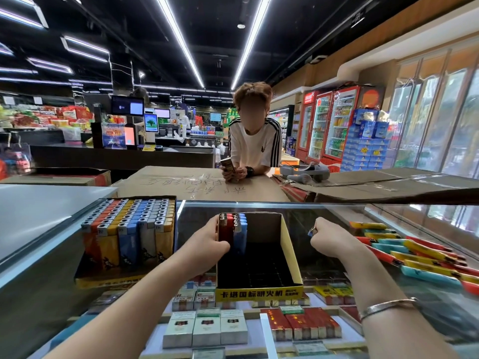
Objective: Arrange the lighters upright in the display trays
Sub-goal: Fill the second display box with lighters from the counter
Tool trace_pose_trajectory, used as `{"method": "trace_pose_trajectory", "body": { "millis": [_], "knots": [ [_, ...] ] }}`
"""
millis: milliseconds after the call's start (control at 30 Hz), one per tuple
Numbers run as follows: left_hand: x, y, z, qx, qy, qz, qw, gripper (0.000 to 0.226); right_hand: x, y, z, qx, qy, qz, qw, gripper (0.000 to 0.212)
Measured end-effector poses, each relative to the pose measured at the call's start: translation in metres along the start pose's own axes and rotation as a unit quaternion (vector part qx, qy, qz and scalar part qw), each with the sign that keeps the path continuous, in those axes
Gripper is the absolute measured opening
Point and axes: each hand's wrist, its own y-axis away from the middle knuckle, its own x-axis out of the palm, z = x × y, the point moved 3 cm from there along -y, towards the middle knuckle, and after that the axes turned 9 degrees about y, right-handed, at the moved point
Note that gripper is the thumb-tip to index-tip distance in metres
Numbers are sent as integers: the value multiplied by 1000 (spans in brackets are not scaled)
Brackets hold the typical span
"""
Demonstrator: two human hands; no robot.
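At centre frame the left hand (207, 238) has its fingers curled round the left wall of the tray (290, 255), the thumb against the red lighters (226, 230) standing upright in its far left corner; blue lighters (240, 233) stand just beside them. The rest of this tray shows only dark dividers. Its yellow front strip carries printed characters.

Right of centre, the right hand (330, 235) hovers over the tabletop (51, 281), fingers curled in a tight grip pinching one lighter (312, 231), of which only a blue and metal tip shows. A bracelet (386, 307) circles that wrist.

At the right edge a pile (420, 260) of loose red, yellow and teal lighters lies flat on the glass. At left a full tray (127, 242) holds upright rows of orange, yellow, blue and grey lighters. Cigarette packs (207, 330) show beneath the glass at the bottom. At upper centre a person (255, 143) leans on cardboard (181, 182).
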Motion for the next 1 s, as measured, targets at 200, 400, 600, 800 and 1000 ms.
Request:
{"method": "trace_pose_trajectory", "body": {
  "millis": [200, 400, 600, 800, 1000],
  "knots": [
    [1, -1, 4, 8, -15, -8, 1000, 65, -4, -1, -11, 67, 80, -81, 991, 21],
    [3, -4, 5, 17, -17, -19, 1000, 59, -16, 8, -53, 117, 147, -85, 979, 18],
    [5, -4, 6, 8, 1, -20, 1000, 57, -23, 21, -87, 128, 200, 28, 971, 22],
    [5, -3, 6, 6, 6, -20, 1000, 55, 1, 12, -94, 130, 135, 5, 982, 35],
    [5, -3, 6, 7, 6, -16, 1000, 54, 4, 2, -90, 102, 180, -5, 978, 40]
  ]
}}
